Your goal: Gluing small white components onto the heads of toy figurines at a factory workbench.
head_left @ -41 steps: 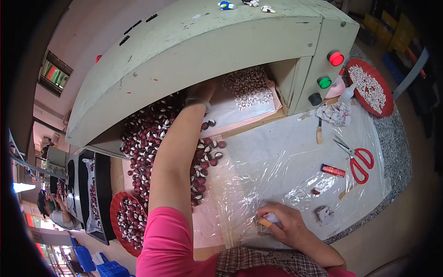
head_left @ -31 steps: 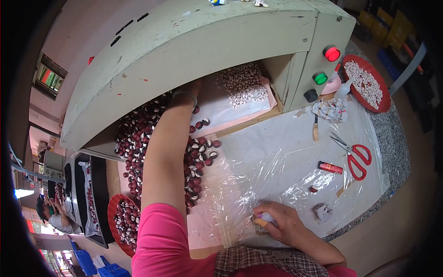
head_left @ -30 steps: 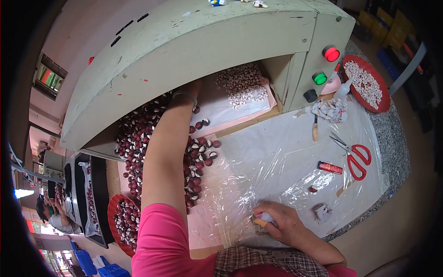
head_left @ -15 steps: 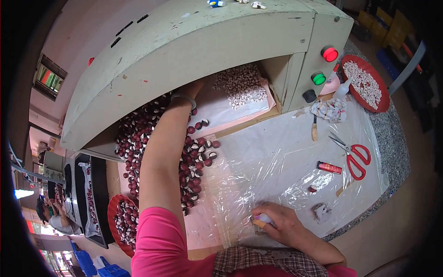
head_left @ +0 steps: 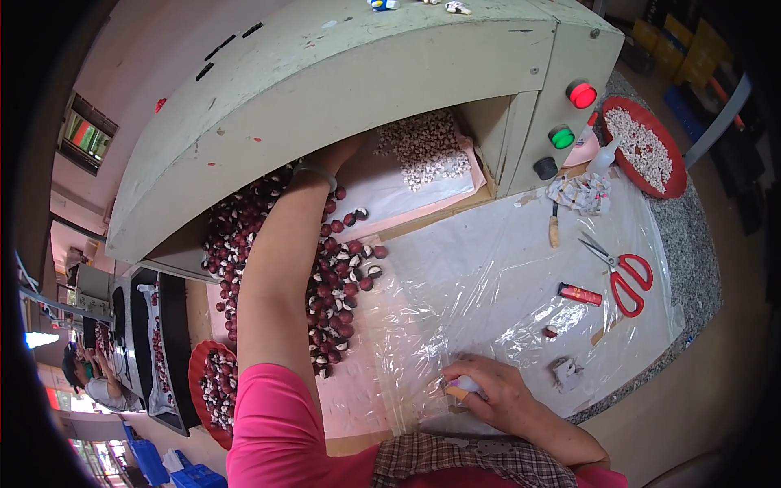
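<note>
My left hand (head_left: 335, 154) reaches in under the hood of a pale green machine (head_left: 342, 89). Its fingers are hidden by the hood; a bracelet circles the wrist. Beneath and beside that arm lies a heap of small dark red, white and black round pieces (head_left: 329, 285). Further right under the hood, many small whitish pieces (head_left: 427, 150) lie on a white sheet. Low over the plastic-covered table, my right hand (head_left: 500, 396) is closed round a small whitish and purple object (head_left: 466, 384), perhaps a little bottle. A tan band or piece shows by its fingertips.
Red-handled scissors (head_left: 626, 285), a red tube (head_left: 580, 294), a wooden-handled tool (head_left: 555, 229) and crumpled paper (head_left: 567, 374) lie at right. Red trays stand at far right (head_left: 677, 183) and lower left (head_left: 197, 374). Another person (head_left: 106, 386) sits at far left.
My left arm has shifted slightly left and down, its hand still under the hood. Some red pieces beside the forearm have shifted or come into view. My right hand has hardly moved.
</note>
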Tool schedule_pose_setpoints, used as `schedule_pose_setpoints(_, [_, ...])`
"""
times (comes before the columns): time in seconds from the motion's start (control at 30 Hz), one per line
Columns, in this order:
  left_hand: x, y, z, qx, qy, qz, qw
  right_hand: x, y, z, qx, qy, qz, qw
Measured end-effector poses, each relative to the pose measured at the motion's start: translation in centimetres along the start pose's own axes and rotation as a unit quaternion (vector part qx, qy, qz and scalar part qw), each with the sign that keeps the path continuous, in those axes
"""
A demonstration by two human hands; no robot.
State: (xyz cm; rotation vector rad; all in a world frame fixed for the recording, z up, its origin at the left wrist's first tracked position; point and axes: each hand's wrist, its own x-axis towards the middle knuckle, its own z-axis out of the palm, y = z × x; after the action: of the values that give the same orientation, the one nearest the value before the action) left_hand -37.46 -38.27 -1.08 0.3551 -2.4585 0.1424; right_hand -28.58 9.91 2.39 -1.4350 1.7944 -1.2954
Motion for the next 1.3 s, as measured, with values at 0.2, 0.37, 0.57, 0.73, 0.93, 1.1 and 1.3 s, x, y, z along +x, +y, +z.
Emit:
schedule_pose_setpoints(0.2, [-1.5, -1.5, -1.5, 0.021, 0.026, 0.074, 0.997, -0.2, -0.3, 0.8, 0.011, -0.001, -0.002, 1.0])
schedule_pose_setpoints(0.37, [-2.7, 4.2, -10.8, -0.102, -0.2, -0.098, 0.969, -0.3, -0.5, 0.1, -0.003, 0.034, -0.003, 0.999])
schedule_pose_setpoints(0.57, [-10.4, 9.0, -23.0, -0.061, -0.361, -0.094, 0.926, -0.3, -0.8, 0.5, 0.017, 0.028, -0.047, 0.998])
schedule_pose_setpoints(0.73, [-14.0, 11.1, -26.4, 0.014, -0.35, -0.14, 0.926, -0.5, -1.0, 0.6, 0.018, 0.032, -0.059, 0.998])
schedule_pose_setpoints(0.93, [-9.4, 12.5, -18.3, -0.145, -0.132, -0.12, 0.973, -0.8, -1.0, 0.6, 0.01, 0.039, -0.057, 0.998])
schedule_pose_setpoints(1.1, [-6.5, 12.9, -7.0, -0.104, -0.182, -0.137, 0.968, -0.5, -1.2, 0.5, -0.01, 0.022, -0.04, 0.999])
schedule_pose_setpoints(1.3, [-2.1, 14.1, -1.1, -0.086, -0.132, -0.19, 0.969, -0.4, -0.6, 0.4, -0.02, 0.024, -0.043, 0.999])
